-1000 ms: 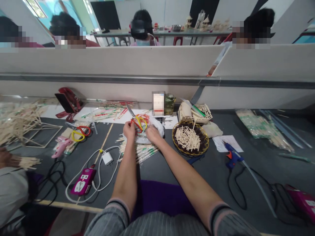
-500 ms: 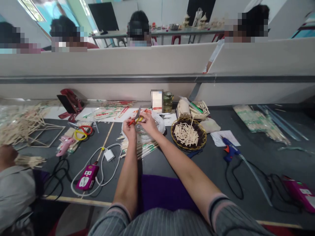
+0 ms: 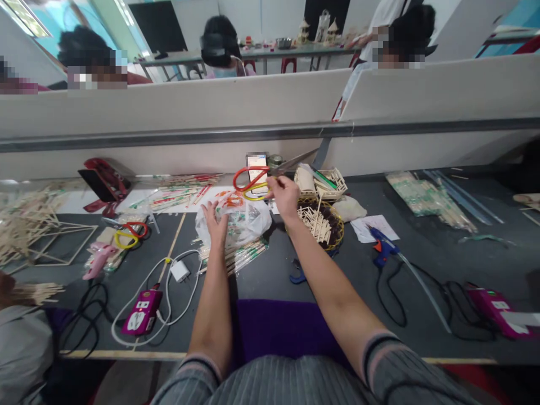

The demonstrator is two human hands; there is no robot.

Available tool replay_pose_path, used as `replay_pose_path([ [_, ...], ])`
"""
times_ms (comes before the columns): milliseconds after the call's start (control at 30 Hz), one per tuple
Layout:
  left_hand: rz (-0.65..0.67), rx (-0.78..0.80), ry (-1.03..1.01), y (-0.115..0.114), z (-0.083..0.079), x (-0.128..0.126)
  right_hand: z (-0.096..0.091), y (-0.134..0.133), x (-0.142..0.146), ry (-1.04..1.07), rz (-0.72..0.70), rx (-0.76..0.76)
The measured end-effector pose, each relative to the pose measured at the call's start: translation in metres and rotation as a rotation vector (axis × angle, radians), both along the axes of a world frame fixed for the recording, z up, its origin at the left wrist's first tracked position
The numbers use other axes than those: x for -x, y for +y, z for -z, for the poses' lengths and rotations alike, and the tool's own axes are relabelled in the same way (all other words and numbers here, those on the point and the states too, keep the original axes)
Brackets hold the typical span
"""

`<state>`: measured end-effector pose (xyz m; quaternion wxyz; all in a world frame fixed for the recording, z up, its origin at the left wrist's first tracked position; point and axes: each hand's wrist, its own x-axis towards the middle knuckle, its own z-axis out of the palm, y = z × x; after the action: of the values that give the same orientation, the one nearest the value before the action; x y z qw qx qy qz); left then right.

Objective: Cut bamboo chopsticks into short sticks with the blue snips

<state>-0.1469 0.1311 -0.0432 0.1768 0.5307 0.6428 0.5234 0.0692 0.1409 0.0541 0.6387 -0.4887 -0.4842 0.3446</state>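
My right hand (image 3: 284, 197) is closed on a pair of scissors (image 3: 254, 179) with one red and one yellow handle loop. Their blades point up and to the right. My left hand (image 3: 216, 220) has its fingers apart and is over a crumpled clear plastic bag (image 3: 248, 220), seemingly touching it or just above. Wrapped bamboo chopsticks (image 3: 242, 257) lie under the near side of the bag. Beside my right wrist stands a round basket (image 3: 340, 239) of short cut sticks (image 3: 315, 223), partly hidden by the hand and forearm.
A blue glue gun (image 3: 383, 247) lies to the right, a pink one (image 3: 99, 259) to the left by a second pair of scissors (image 3: 130, 235). A white cable and magenta box (image 3: 142, 311) sit left of my arm. A phone (image 3: 257, 169) stands behind the bag.
The scissors have passed from between both hands into my right hand, which moved right and up. My left hand has let go and opened over the bag. The view has shifted slightly.
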Motion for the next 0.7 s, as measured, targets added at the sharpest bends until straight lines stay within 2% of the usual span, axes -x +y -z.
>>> replay_pose_path([
  [100, -0.118, 0.014, 0.009, 0.009, 0.003, 0.002, 0.004, -0.010, -0.051, 0.047, 0.129, 0.072],
  [233, -0.235, 0.022, -0.023, 0.019, 0.006, 0.006, 0.028, -0.032, -0.112, 0.168, 0.312, 0.197],
  [367, -0.278, 0.025, 0.000, 0.020, 0.008, 0.006, 0.056, -0.063, -0.143, 0.210, 0.296, 0.287],
  [467, -0.277, -0.011, 0.057, 0.016, 0.008, 0.004, 0.069, -0.081, -0.157, 0.196, 0.367, 0.313],
  [567, -0.271, -0.027, 0.088, 0.011, 0.006, 0.002, 0.070, -0.088, -0.184, 0.054, 0.543, 0.321],
  [700, -0.268, -0.028, 0.130, 0.004, 0.002, 0.000, 0.058, -0.080, -0.244, -0.479, 0.741, 0.352],
])
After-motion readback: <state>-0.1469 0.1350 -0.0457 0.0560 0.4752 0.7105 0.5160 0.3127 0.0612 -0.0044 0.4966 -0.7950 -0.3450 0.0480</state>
